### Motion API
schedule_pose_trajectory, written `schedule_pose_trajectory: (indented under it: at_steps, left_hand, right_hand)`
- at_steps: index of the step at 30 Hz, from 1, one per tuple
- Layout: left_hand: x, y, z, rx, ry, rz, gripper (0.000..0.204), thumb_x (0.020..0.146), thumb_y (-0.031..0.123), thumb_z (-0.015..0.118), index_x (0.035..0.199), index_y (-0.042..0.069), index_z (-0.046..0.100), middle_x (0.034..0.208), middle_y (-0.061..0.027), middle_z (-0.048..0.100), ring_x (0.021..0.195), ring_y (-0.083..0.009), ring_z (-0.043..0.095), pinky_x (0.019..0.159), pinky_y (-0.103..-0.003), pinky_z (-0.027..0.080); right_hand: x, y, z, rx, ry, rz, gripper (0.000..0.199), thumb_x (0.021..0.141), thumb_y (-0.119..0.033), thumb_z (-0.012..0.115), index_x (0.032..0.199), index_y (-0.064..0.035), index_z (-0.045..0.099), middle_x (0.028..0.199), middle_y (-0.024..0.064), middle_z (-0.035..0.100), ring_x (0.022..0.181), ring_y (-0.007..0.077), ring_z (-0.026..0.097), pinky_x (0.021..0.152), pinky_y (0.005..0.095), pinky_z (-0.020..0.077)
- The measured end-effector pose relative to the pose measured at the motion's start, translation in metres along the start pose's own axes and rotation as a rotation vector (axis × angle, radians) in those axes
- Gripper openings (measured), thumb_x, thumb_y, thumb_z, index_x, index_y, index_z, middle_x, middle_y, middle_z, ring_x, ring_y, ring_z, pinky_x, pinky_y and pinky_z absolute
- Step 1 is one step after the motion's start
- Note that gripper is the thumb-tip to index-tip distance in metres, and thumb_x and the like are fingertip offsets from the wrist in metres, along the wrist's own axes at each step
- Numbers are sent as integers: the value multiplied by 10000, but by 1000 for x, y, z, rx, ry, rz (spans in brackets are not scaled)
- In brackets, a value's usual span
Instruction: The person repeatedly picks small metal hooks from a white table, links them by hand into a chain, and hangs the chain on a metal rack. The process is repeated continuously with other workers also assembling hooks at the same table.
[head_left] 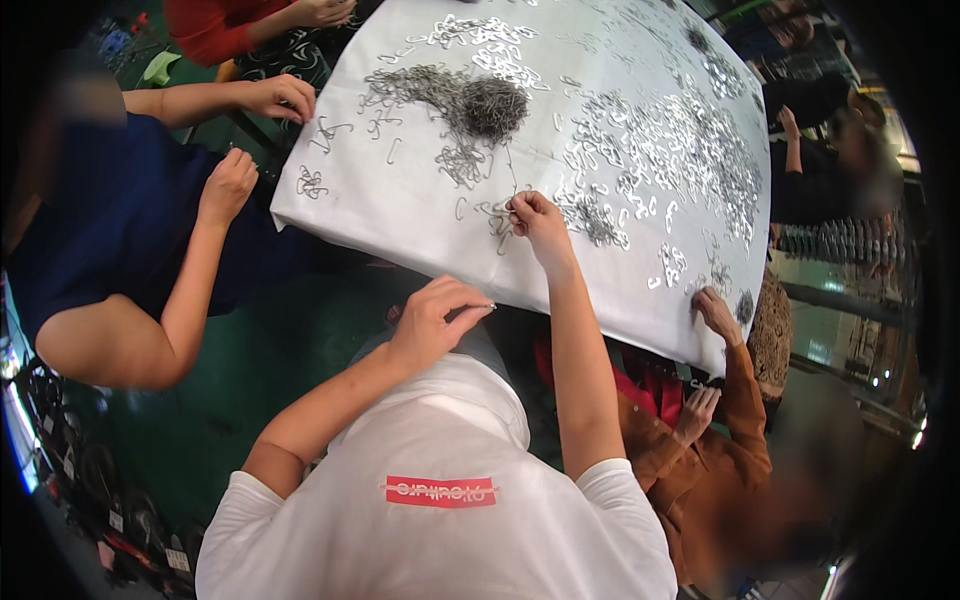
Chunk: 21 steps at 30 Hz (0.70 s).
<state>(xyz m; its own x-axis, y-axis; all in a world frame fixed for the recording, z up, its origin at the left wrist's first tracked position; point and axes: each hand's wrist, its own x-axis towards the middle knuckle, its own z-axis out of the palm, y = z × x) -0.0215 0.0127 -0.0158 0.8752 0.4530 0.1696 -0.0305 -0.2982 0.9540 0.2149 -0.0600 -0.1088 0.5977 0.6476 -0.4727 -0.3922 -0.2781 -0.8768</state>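
1. Pinching a thin strand of wire hooks [513, 170], the right hand [538, 220] closes thumb and forefinger above the table [400, 220], inward of its near edge.
2. Left hand [437, 318], just off that edge: fingertips clamped on a small metal piece [491, 305], its shape mostly hidden.
3. Handling, as judged: hooks light, stiff, smooth, apt to snag; best gripped singly by an outer bend.
4. Dark tangle [495, 108], nearer the left edge; bright hooks [630, 150], spread toward the right edge.
5. Co-worker's hand [716, 315], beside the near right corner.
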Motion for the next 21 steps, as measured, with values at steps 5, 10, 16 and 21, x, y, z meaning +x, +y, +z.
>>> schedule_pose_trajectory:
  at_steps: [5,10,16,21]
  left_hand:
    - [2,-5,6,-3,-52,22,121,781,19,720,902,29,713,856,-87,695,797,-224,634,652,-323,510]
    - [-1,-7,6,24,-76,61,114,794,40,717,908,36,715,860,-84,695,792,-220,632,620,-319,507]
    - [-4,-5,10,19,-105,40,108,797,51,718,904,35,713,859,-83,695,788,-229,631,622,-327,505]
    - [-4,-2,12,38,-87,90,111,787,32,719,897,29,709,849,-85,696,768,-212,632,662,-304,507]
  right_hand:
    - [-22,19,2,15,118,-54,114,955,-130,590,979,-20,605,868,30,623,680,78,550,580,208,439]
    - [-9,5,13,171,137,-288,150,932,-100,603,1022,20,603,841,57,643,660,80,554,555,216,423]
    - [-42,-10,11,239,224,-272,187,938,-118,593,1053,30,593,898,78,640,722,139,620,618,251,523]
    - [-133,-8,29,112,320,-170,183,936,-160,606,1024,0,607,866,28,602,725,95,541,624,225,423]
